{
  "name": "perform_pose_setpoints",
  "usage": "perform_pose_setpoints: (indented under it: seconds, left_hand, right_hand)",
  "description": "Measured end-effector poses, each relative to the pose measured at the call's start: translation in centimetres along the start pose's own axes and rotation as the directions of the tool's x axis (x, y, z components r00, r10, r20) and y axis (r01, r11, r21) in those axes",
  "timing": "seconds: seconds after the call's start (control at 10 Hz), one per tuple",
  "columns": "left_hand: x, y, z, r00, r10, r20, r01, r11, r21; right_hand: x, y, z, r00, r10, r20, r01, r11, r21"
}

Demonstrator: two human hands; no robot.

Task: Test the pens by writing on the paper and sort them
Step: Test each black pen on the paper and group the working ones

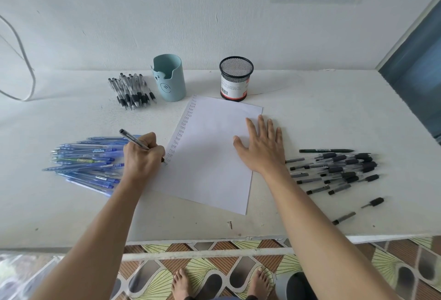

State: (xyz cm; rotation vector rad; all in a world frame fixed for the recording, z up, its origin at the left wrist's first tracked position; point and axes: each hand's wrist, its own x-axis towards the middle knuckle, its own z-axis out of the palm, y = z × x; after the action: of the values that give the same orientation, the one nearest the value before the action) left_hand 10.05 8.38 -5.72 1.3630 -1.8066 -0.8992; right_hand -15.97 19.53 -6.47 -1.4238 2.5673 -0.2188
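A white sheet of paper (210,156) lies on the white table, with a column of small "test" words down its left edge. My left hand (143,156) grips a grey-black pen (132,138), its tip at the paper's left edge near the bottom of that column. My right hand (262,147) lies flat with fingers spread on the paper's right side. A heap of blue pens (88,163) lies left of my left hand. Black pens (338,171) are scattered at the right. Another bundle of black-grip pens (131,91) lies at the back left.
A light blue cup (169,78) with a bear face and a black mesh pen holder (235,79) stand behind the paper, near the wall. A cable (26,61) hangs at the far left. The table's front edge runs across the bottom, above a patterned floor.
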Motion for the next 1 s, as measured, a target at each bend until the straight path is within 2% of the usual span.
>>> perform_pose_setpoints:
  seconds: [0.6, 0.7, 0.8, 0.9, 1.0]
  left_hand:
    - [0.0, -0.3, 0.2, 0.999, 0.031, 0.009, -0.031, 0.999, 0.024]
    - [-0.1, 0.2, -0.1, 0.998, -0.06, -0.017, 0.057, 0.99, -0.129]
    - [0.3, 0.8, -0.4, 0.994, -0.105, -0.001, 0.099, 0.937, -0.335]
    - [1.5, 1.0, -0.4, 0.99, -0.133, 0.049, 0.141, 0.939, -0.313]
    - [2.2, 1.1, -0.3, 0.991, -0.135, 0.001, 0.132, 0.968, -0.213]
  right_hand:
    - [0.0, 0.0, -0.2, 1.0, 0.003, 0.01, -0.003, 1.0, 0.0]
    - [0.0, -0.1, -0.1, 1.0, 0.003, 0.006, -0.003, 1.0, 0.005]
    - [0.0, -0.2, -0.1, 1.0, 0.006, 0.009, -0.006, 1.0, 0.004]
    - [0.0, -0.2, -0.2, 1.0, 0.02, 0.012, -0.02, 1.0, 0.016]
    - [0.2, -0.4, -0.5, 0.999, 0.038, 0.013, -0.038, 0.998, 0.04]
